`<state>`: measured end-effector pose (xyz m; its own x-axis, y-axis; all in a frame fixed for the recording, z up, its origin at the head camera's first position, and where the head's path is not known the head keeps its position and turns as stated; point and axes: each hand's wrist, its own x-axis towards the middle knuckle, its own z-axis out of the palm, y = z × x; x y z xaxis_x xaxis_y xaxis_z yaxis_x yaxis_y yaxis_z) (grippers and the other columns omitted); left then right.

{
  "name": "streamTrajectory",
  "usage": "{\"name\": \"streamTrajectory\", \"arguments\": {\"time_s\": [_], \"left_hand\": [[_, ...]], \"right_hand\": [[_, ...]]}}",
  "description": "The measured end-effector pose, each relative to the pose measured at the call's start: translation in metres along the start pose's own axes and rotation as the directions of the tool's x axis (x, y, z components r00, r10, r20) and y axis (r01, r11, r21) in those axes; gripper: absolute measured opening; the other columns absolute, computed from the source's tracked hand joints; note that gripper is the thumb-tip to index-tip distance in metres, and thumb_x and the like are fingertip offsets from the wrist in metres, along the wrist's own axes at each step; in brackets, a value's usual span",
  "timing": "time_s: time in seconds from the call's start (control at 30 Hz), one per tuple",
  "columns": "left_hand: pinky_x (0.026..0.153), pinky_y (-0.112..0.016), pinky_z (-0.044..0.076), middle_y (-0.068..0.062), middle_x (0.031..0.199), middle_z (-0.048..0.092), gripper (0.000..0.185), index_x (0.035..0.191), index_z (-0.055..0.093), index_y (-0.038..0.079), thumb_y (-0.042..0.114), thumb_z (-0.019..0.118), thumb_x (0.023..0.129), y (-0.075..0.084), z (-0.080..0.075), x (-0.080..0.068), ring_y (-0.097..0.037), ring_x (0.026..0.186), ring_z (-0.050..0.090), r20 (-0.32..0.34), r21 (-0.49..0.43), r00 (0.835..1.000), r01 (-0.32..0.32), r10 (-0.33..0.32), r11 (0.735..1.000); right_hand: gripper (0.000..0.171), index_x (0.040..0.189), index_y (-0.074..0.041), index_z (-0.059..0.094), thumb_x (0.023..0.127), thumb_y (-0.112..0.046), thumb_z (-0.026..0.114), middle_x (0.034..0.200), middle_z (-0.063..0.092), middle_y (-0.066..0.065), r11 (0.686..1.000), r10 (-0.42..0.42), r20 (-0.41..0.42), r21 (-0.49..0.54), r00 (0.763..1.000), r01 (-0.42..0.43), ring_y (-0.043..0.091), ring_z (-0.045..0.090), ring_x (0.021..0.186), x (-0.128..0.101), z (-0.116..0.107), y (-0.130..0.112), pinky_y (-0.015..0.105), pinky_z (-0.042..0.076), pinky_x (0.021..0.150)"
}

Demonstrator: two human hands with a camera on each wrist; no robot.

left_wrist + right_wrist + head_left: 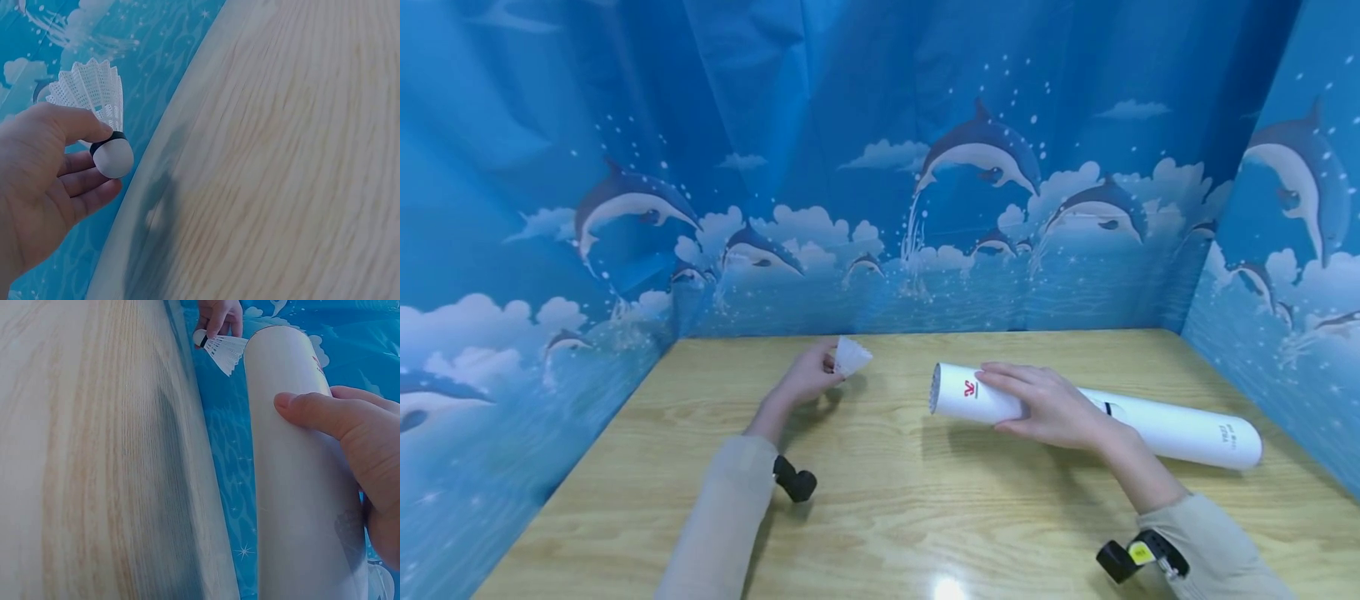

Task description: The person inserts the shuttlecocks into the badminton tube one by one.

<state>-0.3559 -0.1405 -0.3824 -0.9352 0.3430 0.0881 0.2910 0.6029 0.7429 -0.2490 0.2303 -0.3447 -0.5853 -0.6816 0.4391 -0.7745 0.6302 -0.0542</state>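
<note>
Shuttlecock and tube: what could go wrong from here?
1. The left hand pinches the shuttlecock only near its cork, between thumb and fingertips, above the table; a light grip like that could let it slip and drop.
2. The white tube lies on its side under the right hand; being round, it may roll if that hand loosens.
3. The skirt could be crushed if pressed against the tube's open end.

The table (925, 500) is pale wood-grain with a light sheen, glaring at 6 o'clock. The tube (1172, 429) looks smooth, matt white card or plastic. The shuttlecock (100, 106) has a netted plastic skirt and smooth matt cork. The backdrop (880, 167) is creased, slightly glossy printed sheet.
</note>
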Motion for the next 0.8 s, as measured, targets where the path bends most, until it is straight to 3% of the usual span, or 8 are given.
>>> {"name": "streamTrajectory", "arguments": {"time_s": [0.27, 0.57, 0.8], "left_hand": [[0.081, -0.038, 0.048, -0.015, 0.104, 0.062, 0.043, 0.125, 0.051, -0.004, 0.008, 0.063, 0.085, 0.014, 0.011, -0.005, -0.027, 0.097, 0.058, 0.002, 0.003, 0.998, -0.065, 0.065, 0.998], [0.078, -0.037, 0.050, -0.017, 0.103, 0.062, 0.047, 0.126, 0.049, -0.005, 0.005, 0.066, 0.084, 0.033, 0.021, -0.014, -0.029, 0.095, 0.060, 0.020, -0.109, 0.992, -0.121, 0.124, 0.987], [0.079, -0.034, 0.049, -0.011, 0.103, 0.062, 0.042, 0.123, 0.053, -0.003, 0.008, 0.066, 0.085, 0.050, 0.031, -0.022, -0.023, 0.094, 0.059, 0.033, -0.178, 0.992, -0.118, 0.126, 0.977]], "right_hand": [[0.074, 0.133, -0.009, 0.050, 0.068, -0.027, 0.081, 0.133, 0.050, 0.012, 1.000, 0.001, -0.009, -0.006, 1.000, -0.001, 0.032, 0.051, 0.115, 0.000, 0.001, 0.000, 0.052, 0.044, 0.087], [0.074, 0.133, -0.008, 0.050, 0.068, -0.028, 0.081, 0.133, 0.050, 0.012, 1.000, 0.002, -0.007, -0.010, 1.000, -0.002, 0.032, 0.051, 0.115, 0.000, 0.000, -0.001, 0.052, 0.044, 0.086], [0.075, 0.132, -0.007, 0.051, 0.066, -0.026, 0.082, 0.132, 0.051, 0.012, 1.000, -0.004, -0.020, -0.019, 1.000, 0.004, 0.032, 0.052, 0.113, 0.001, -0.001, -0.001, 0.052, 0.045, 0.085]]}}
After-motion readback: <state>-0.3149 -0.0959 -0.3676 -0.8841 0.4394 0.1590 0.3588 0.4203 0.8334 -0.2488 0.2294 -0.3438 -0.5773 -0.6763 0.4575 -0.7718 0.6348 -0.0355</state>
